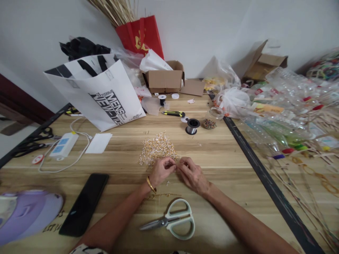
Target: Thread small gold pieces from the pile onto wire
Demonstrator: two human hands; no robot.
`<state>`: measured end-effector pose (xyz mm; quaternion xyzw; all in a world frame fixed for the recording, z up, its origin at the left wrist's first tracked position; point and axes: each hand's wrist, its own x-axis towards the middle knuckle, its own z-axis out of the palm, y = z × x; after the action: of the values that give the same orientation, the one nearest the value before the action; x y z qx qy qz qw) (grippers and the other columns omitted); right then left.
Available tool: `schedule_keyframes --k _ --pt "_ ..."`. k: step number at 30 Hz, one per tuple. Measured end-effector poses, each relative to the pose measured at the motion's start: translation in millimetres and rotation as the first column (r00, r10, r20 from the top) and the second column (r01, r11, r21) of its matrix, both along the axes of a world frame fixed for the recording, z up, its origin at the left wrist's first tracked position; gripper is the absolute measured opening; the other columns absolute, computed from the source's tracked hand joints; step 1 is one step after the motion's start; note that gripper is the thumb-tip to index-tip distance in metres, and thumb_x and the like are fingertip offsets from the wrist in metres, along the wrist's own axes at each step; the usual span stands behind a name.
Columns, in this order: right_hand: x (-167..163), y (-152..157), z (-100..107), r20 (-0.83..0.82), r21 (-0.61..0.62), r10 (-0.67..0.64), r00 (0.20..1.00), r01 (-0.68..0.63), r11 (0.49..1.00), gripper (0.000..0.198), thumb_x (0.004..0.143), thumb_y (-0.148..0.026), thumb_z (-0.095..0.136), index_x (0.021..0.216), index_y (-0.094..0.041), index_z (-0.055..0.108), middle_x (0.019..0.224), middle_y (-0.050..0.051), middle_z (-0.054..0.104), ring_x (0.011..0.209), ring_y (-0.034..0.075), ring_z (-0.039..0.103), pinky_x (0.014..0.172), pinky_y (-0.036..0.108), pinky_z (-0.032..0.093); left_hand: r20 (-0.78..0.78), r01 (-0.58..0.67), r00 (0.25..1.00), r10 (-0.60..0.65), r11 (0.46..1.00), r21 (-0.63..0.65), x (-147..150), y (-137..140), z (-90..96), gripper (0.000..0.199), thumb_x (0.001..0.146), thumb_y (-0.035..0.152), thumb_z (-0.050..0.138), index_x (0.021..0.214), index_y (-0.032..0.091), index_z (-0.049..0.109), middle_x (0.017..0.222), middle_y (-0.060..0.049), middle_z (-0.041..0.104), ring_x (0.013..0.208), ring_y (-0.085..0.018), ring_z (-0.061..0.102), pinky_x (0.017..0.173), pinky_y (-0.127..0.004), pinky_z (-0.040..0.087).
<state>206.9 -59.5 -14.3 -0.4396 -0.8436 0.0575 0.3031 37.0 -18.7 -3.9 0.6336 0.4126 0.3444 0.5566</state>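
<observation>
My left hand (162, 171), with a gold bracelet (151, 185) at its wrist, and my right hand (194, 176) meet fingertip to fingertip over the table. Both are closed in a pinch; whatever lies between the fingers is too small to make out. Just beyond my left hand spreads a pile of small gold and clear beads (157, 148). A thin gold beaded chain (167, 194) lies below the hands, partly behind my left wrist. Nearer to me, scissors (173, 220) with pale green handles rest flat, blades pointing left.
Beyond the beads are a wire spool (192, 126), a jar of beads (209, 123) and a yellow utility knife (173, 113). At left are a phone (84, 204), a power strip (63, 145) and a white paper bag (103, 95). Plastic bottles (286, 130) crowd the right.
</observation>
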Motion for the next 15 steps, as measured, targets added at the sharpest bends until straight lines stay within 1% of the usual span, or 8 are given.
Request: schedule_keyframes --k 2,3,6,11,15 --pt "0.8 0.3 -1.1 0.019 0.030 0.012 1.000 -0.013 0.999 0.018 0.092 -0.019 0.040 0.100 -0.017 0.056 0.114 0.015 0.051 0.086 0.017 0.058 0.061 0.024 0.047 -0.022 0.004 1.000 -0.004 1.000 0.013 -0.1 -0.1 -1.9 0.007 0.071 0.019 0.061 0.072 0.012 0.058 0.067 -0.002 0.060 0.064 -0.012 0.056 0.063 -0.023 0.046" --pt "1.0 0.7 -1.6 0.024 0.043 0.021 0.999 -0.022 0.999 0.018 0.092 -0.018 0.039 0.101 -0.017 0.055 0.116 0.014 0.052 0.087 0.017 0.058 0.064 0.025 0.048 -0.033 0.006 0.999 -0.005 1.000 0.017 -0.2 0.0 -2.5 0.007 0.071 0.018 0.060 0.073 0.012 0.058 0.068 -0.002 0.060 0.064 -0.012 0.056 0.063 -0.023 0.046" --pt "1.1 1.8 -2.3 0.048 0.056 0.049 0.998 -0.052 0.997 0.019 0.092 -0.016 0.038 0.101 -0.017 0.055 0.105 0.012 0.058 0.087 0.018 0.057 0.068 0.027 0.049 -0.055 0.013 0.998 -0.012 1.000 0.024 -0.4 0.4 -2.6 0.006 0.071 0.018 0.060 0.072 0.012 0.059 0.068 -0.003 0.061 0.064 -0.012 0.056 0.063 -0.023 0.046" --pt "0.3 1.9 -0.2 0.065 0.042 0.061 0.996 -0.063 0.997 0.020 0.093 -0.016 0.038 0.099 -0.017 0.057 0.095 0.011 0.060 0.078 0.017 0.057 0.064 0.026 0.048 -0.054 0.025 0.998 -0.025 1.000 0.004 -0.6 0.2 -1.7 0.007 0.070 0.019 0.061 0.071 0.012 0.059 0.067 -0.003 0.062 0.063 -0.012 0.057 0.063 -0.023 0.047" --pt "-0.7 1.7 2.3 0.080 0.048 0.067 0.995 -0.071 0.996 0.019 0.094 -0.018 0.038 0.095 -0.017 0.057 0.090 0.010 0.059 0.075 0.017 0.056 0.061 0.026 0.046 -0.035 0.045 0.998 -0.046 0.999 -0.018 -0.6 -0.1 -5.5 0.007 0.071 0.019 0.061 0.073 0.012 0.058 0.067 -0.003 0.063 0.064 -0.012 0.059 0.062 -0.023 0.047"
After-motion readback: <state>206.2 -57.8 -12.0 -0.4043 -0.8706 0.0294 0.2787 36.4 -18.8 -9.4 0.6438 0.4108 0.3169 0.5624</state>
